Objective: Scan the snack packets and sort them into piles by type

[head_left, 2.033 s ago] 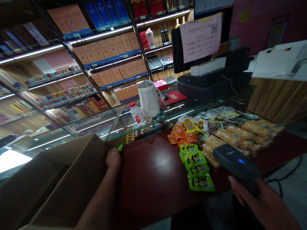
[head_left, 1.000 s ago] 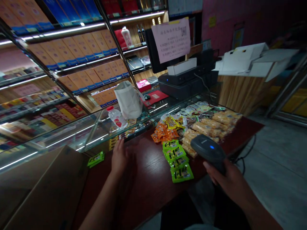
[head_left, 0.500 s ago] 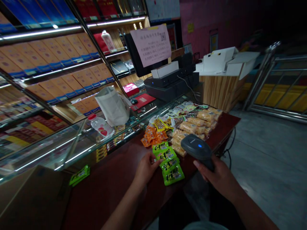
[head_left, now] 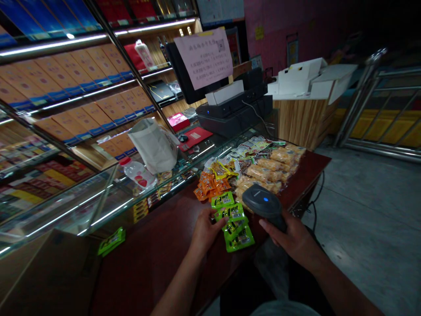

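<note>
My right hand (head_left: 296,239) is wrapped round the handle of a dark barcode scanner (head_left: 263,202), whose blue light is lit. The scanner's head hangs over the near end of some clear-wrapped, pale orange snacks (head_left: 261,171). With thumb and fingers, my left hand (head_left: 207,230) grips the left edge of a green snack packet (head_left: 233,212). That packet lies in an overlapping row of several green packets (head_left: 240,239) on the dark red counter (head_left: 158,259). Just beyond are small orange packets (head_left: 208,184) and yellow packets (head_left: 222,169).
More green packets (head_left: 112,241) lie by a cardboard box (head_left: 42,272) at the left. A glass display case (head_left: 108,202) carries a red-capped bottle (head_left: 136,173) and a white bag (head_left: 156,147). Behind stands a monitor (head_left: 177,72) with a pink notice. A metal railing (head_left: 358,101) is at the right.
The scanner and my right hand have shifted a little left, closer to the green packets. My left hand stays at the same packet, its thumb slightly further over it.
</note>
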Demonstrator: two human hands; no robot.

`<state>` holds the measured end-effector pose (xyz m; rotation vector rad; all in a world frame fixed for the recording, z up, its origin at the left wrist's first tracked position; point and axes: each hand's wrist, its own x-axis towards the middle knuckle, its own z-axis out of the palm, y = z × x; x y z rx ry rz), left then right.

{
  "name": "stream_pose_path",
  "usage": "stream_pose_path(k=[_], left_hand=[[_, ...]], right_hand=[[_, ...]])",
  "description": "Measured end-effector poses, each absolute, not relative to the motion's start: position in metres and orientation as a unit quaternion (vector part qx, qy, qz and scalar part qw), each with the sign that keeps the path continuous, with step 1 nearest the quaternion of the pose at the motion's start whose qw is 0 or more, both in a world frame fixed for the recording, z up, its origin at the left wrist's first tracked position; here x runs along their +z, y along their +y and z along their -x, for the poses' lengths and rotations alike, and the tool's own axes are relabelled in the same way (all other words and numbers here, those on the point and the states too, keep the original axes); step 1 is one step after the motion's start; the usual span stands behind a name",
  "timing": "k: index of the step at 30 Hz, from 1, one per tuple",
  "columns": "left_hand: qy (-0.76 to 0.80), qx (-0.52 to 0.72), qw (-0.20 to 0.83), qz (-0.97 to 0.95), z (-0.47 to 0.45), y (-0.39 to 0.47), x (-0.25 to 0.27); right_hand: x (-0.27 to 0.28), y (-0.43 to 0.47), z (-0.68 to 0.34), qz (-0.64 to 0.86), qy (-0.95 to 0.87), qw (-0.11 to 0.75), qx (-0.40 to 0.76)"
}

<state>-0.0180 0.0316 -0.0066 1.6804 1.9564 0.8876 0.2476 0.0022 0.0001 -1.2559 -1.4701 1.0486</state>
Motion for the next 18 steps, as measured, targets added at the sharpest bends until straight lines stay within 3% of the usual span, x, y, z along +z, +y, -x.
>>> stream_pose_path(k=[18], left_hand=[[0.693, 0.376, 0.198, -0.583, 0.011, 0.026, -0.019]], right_hand=[[-0.004, 0.004, -0.248, 0.520, -0.589, 0.436, 0.438]])
